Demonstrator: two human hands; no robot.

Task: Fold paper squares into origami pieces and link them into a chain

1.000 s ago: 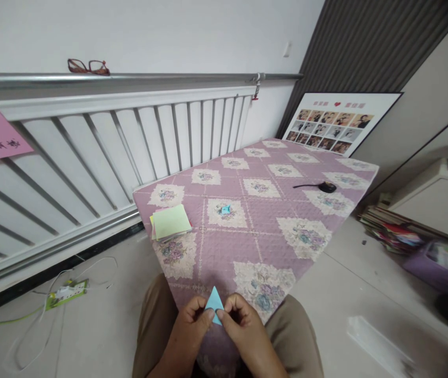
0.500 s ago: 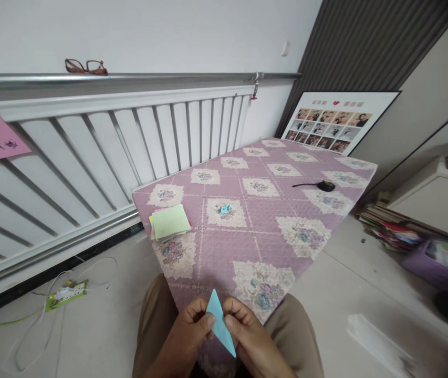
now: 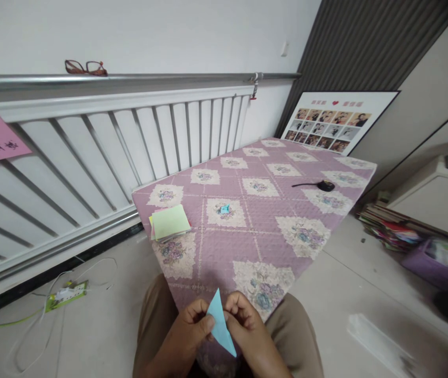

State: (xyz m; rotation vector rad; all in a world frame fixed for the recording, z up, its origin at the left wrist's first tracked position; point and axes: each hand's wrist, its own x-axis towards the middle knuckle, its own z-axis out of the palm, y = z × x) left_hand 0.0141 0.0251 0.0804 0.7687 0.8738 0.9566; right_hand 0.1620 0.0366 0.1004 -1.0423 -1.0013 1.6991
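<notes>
Light-blue folded paper (image 3: pixel 221 329) sits between my hands: plain, matte, sharp point at top and bottom, long edge slanting. My left hand (image 3: pixel 193 326) pinches its left edge, thumb on the face. My right hand (image 3: pixel 244 321): fingers curled at the right edge, can't tell if gripping. Sticky-note stack (image 3: pixel 170 221) ahead-left of both hands.

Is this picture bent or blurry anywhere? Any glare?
Head view: the radiator stretches wide toward the left edge; head view: the blue paper looks fairly clear, the purple bin softer; head view: light is soft, a sheen on the metal pipe.
</notes>
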